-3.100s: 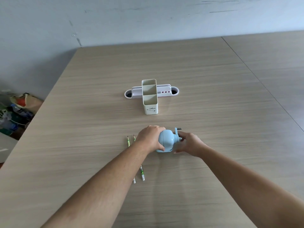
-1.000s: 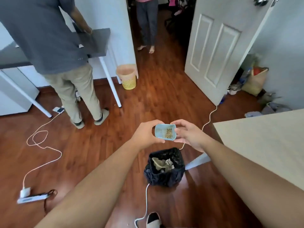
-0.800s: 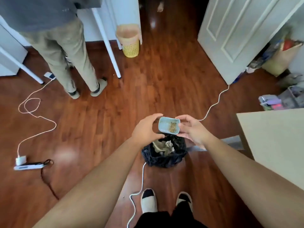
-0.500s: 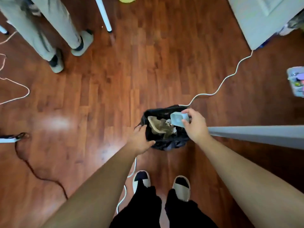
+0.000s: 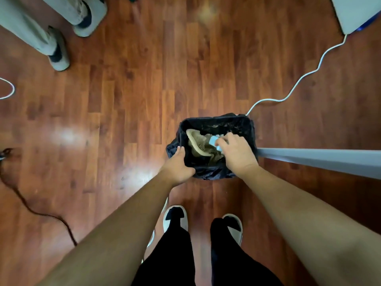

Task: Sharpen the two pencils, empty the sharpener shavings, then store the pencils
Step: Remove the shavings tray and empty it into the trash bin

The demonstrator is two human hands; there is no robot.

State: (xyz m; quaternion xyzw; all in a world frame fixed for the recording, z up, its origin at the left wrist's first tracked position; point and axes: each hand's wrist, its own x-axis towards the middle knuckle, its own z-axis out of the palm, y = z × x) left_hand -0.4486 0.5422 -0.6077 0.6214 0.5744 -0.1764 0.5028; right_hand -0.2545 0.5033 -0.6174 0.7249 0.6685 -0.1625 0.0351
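My shoes stand on the wooden floor just short of the black-lined bin. My left hand curls over the bin's near left rim, gripping the liner. My right hand is inside the bin's mouth, fingers closed on the pale blue shavings tray, tipped above crumpled brown paper. A white cable snakes away beyond the bin.

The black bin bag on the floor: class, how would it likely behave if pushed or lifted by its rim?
The black bin bag looks floppy: its rim is crumpled and sags where the left hand grips it. It probably slides or deforms easily, holding little beyond crumpled paper. Whether a rigid bin sits inside cannot be told.
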